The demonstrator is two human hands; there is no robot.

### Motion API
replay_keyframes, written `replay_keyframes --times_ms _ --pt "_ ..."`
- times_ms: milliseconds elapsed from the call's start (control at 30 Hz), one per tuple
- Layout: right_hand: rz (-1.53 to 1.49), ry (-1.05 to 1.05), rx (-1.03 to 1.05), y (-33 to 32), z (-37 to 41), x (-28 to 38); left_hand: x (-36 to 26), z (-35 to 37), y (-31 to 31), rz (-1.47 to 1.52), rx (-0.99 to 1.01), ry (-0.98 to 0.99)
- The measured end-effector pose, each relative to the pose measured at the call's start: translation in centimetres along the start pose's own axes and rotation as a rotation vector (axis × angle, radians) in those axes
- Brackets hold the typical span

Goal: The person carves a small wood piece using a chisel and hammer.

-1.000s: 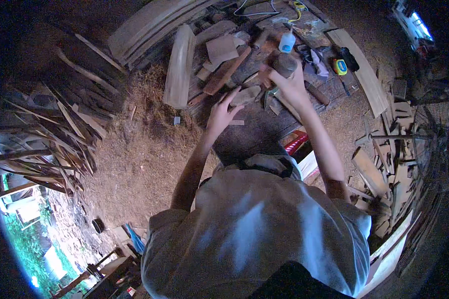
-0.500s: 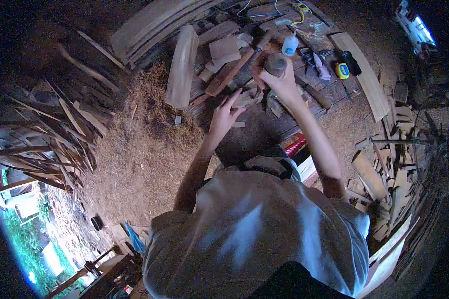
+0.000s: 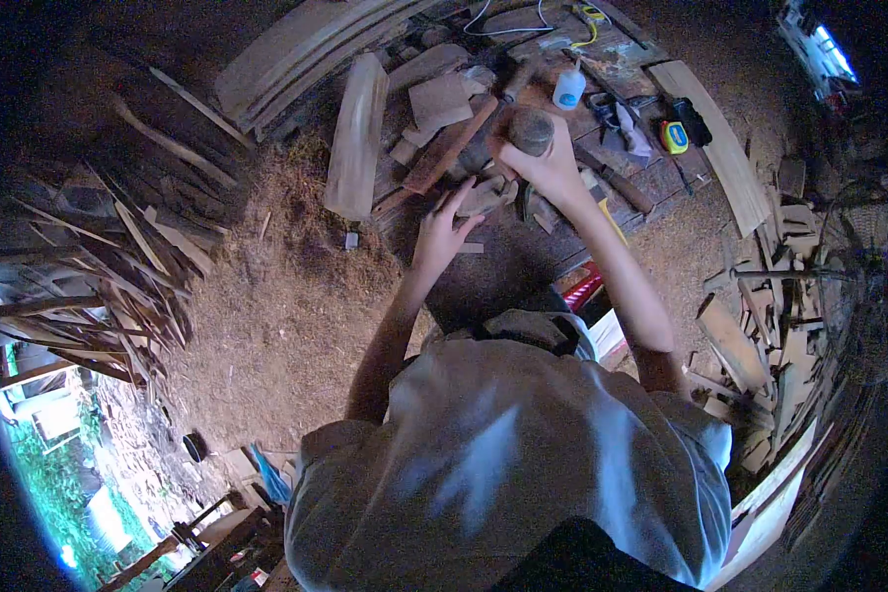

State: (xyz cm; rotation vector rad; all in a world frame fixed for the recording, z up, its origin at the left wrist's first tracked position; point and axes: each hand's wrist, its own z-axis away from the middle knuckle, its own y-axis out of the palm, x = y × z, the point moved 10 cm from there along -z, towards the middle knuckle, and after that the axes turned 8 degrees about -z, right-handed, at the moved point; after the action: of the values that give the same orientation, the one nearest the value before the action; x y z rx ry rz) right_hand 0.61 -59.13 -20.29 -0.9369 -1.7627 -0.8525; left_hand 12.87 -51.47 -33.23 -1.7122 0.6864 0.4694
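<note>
My right hand (image 3: 548, 168) grips a round wooden mallet (image 3: 530, 128), its head raised just above the bench. My left hand (image 3: 442, 229) rests with fingers spread on a small wooden piece (image 3: 483, 195) lying on the dark workbench (image 3: 503, 247). The mallet head hangs slightly up and to the right of that piece. A thin tool under my right hand is mostly hidden, so I cannot tell what it is.
Wooden offcuts and a long curved plank (image 3: 355, 133) lie on the bench's left. A white glue bottle (image 3: 568, 87), a yellow tape measure (image 3: 673, 136) and cables sit at the back. Sawdust covers the ground (image 3: 266, 316); scrap wood piles stand left (image 3: 99, 266) and right (image 3: 770, 335).
My right hand has brought the mallet down and to the left, closer to the wooden piece. My left hand has stayed on the piece.
</note>
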Motion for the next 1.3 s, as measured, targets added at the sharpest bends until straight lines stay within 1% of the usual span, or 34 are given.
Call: replay_keyframes --times_ms 67,133,267,333,433,500,567,633,667,700,733,767,833,900,933,967,1000,1033,1067,1133,1167,1233,1267,1300 --pt "0.008 -0.022 0.014 0.2 -0.1 0.1 -0.1 -0.1 -0.1 0.016 0.0 0.002" --pt "-0.1 0.059 -0.023 -0.2 0.0 -1.1 0.0 -0.1 0.1 0.032 0.0 0.003" --pt "-0.08 0.074 -0.01 -0.1 -0.1 -1.1 0.3 0.0 0.1 0.036 -0.01 0.006" --pt "-0.08 0.063 -0.021 -0.2 -0.2 -1.1 0.8 0.1 0.5 0.045 -0.004 -0.009" --pt "-0.064 0.072 -0.016 -0.1 -0.2 -0.9 0.9 0.1 0.4 -0.035 -0.016 -0.029" --pt "-0.053 0.038 -0.005 -0.1 -0.2 -0.9 1.1 0.1 0.7 0.046 0.027 -0.073" --pt "-0.041 0.002 0.004 -0.2 -0.3 -1.0 0.8 -0.1 0.5 0.04 0.015 -0.055" --pt "-0.043 0.103 0.026 0.0 -0.3 -2.1 0.3 -0.2 0.1 0.033 0.003 -0.036" --pt "-0.043 0.102 0.025 0.0 -0.3 -2.0 0.6 -0.2 0.4 0.047 0.054 -0.079" --pt "0.0 0.048 -0.002 0.1 -0.3 -1.2 1.0 -0.1 0.8 0.062 0.105 -0.122" --pt "0.044 -0.006 -0.03 0.1 -0.3 -0.5 1.1 -0.1 0.7 0.062 0.105 -0.121" --pt "0.045 -0.006 -0.031 0.2 -0.3 -0.5 1.0 -0.2 0.8 0.065 0.133 -0.094" --pt "0.024 -0.032 0.068 1.2 -0.4 -0.2 0.8 -0.7 0.9 0.068 0.163 -0.062" --pt "0.033 -0.047 0.085 1.1 -0.6 -0.2 -0.9 -1.5 -1.9 0.234 -0.068 0.121" --pt "0.041 -0.061 0.103 1.2 -0.6 -0.1 -1.9 -1.9 -2.5 0.233 -0.069 0.125" --pt "0.042 -0.064 0.103 1.2 -0.7 -0.1 -2.3 -2.1 -3.7 0.429 -0.139 0.085" --pt "0.002 -0.008 0.069 0.9 -0.7 -0.5 -3.3 -2.6 -5.4 0.624 -0.211 0.044" --pt "-0.037 0.047 0.037 0.6 -0.8 -1.1 -7.2 -4.2 -7.6 0.645 -0.186 0.172" --pt "-0.036 0.043 0.044 0.6 -0.9 -1.2 -8.9 -5.6 -8.9 0.643 -0.193 0.175" --pt "0.058 -0.043 0.073 0.4 -1.0 -1.0 -13.7 -7.3 -10.1 0.535 -0.114 0.423" --pt "0.059 -0.047 0.077 0.2 -1.0 -1.1 -14.4 -7.9 -10.3 0.532 -0.119 0.425" --pt "0.121 -0.195 0.196 1.1 -0.7 0.1 -15.4 -9.2 -9.4 0.479 -0.05 0.406" --pt "0.123 -0.199 0.198 0.8 -0.7 -0.2 -15.4 -9.8 -9.2 0.477 -0.053 0.41" --pt "0.192 -0.187 0.128 -0.1 -0.9 -1.0 -15.7 -10.3 -8.5 0.488 0.014 0.45"
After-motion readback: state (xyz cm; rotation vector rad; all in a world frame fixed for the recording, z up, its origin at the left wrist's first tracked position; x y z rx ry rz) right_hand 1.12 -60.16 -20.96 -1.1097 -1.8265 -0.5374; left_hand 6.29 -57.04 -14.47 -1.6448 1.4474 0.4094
